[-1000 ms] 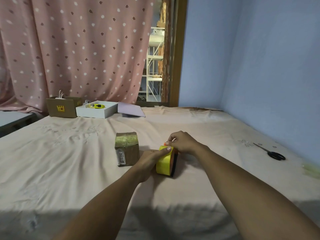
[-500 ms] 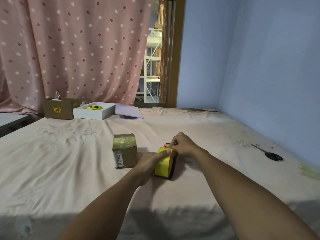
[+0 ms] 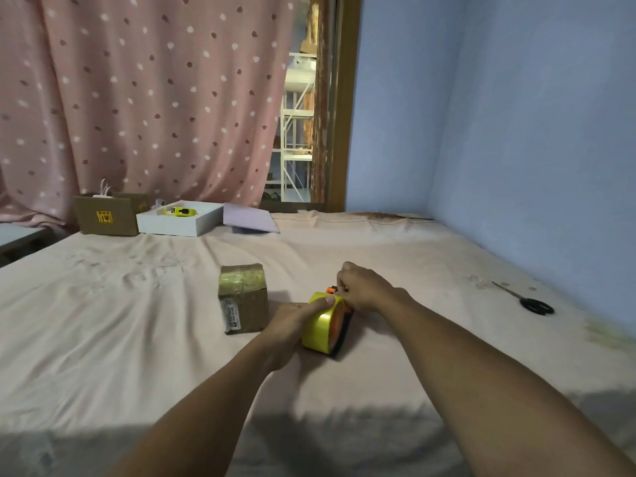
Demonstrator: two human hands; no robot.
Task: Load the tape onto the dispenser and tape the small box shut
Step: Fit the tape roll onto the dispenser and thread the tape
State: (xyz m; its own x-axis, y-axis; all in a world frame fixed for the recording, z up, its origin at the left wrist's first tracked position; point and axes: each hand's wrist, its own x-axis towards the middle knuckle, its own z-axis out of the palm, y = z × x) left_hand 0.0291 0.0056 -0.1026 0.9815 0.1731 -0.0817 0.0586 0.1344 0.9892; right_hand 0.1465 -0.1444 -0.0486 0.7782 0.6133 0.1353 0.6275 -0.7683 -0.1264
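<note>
Pink polka-dot curtain [image 3: 144, 98] fills the upper left of the frame, and a pale sheet-covered bed [image 3: 103, 339] spreads below it. At the far left edge of the bed sit a brown cardboard carton [image 3: 106, 218], a shallow white box [image 3: 179, 222] with a small yellow item in it, and a lilac sheet [image 3: 249, 220].

Just left of centre stands the small box [image 3: 243, 299], upright and already partly wrapped in yellowish tape, apart from both hands. Beside it, the left hand [image 3: 292, 320] clasps the yellow tape roll [image 3: 318, 327], thumb laid over its top. The roll sits on the orange-and-black dispenser [image 3: 339, 325], resting on the bed. The right hand [image 3: 364, 290] has its fingers [image 3: 339, 282] pinched narrowly at the dispenser's upper end, on what I cannot make out.

Compared with a second ago, hardly anything has shifted: both hands stay on the roll and dispenser, with the pinch working at the same spot. That suggests the loading step is not finished, probably threading the free end, and sealing has not resumed.

Black scissors [image 3: 535, 304] lie well to the right, near the blue wall [image 3: 516, 132].
</note>
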